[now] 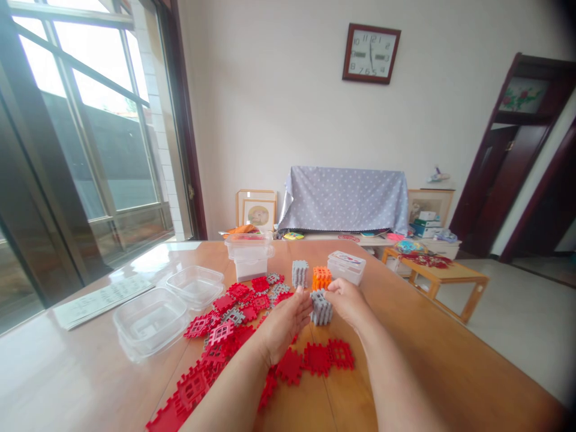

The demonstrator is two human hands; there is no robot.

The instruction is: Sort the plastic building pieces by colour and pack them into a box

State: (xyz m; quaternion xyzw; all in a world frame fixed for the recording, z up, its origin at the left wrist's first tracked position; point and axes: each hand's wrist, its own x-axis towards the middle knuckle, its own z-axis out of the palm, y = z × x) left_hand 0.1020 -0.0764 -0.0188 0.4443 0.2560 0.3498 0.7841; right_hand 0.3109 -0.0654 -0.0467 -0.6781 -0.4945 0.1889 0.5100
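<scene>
Grey square stack of notched plastic tiles (321,308) stands upright on the brown wooden table (432,360), between the two hands and just in front of an orange stack of notched tiles (321,278). A second grey stack (300,273) stands behind it, slightly to the left.

Left hand (284,324): fingers nearly straight, side by side, palm turned toward the near stack, tips at its left face. Right hand (350,302): fingers bent, tips at the upper right edge; cannot tell whether they pinch a tile or merely rest there.

Technique, as judged: keep the left fingers flat as a backstop and press lightly from the right, so that the notched edges line up without the tiles splaying. Even pressure low and high should prevent a lean. Work clear of the orange stack, which a knuckle could knock. Loose red notched plastic tiles (317,359) lie near the left wrist; keep the forearm raised so as not to drag them.
</scene>
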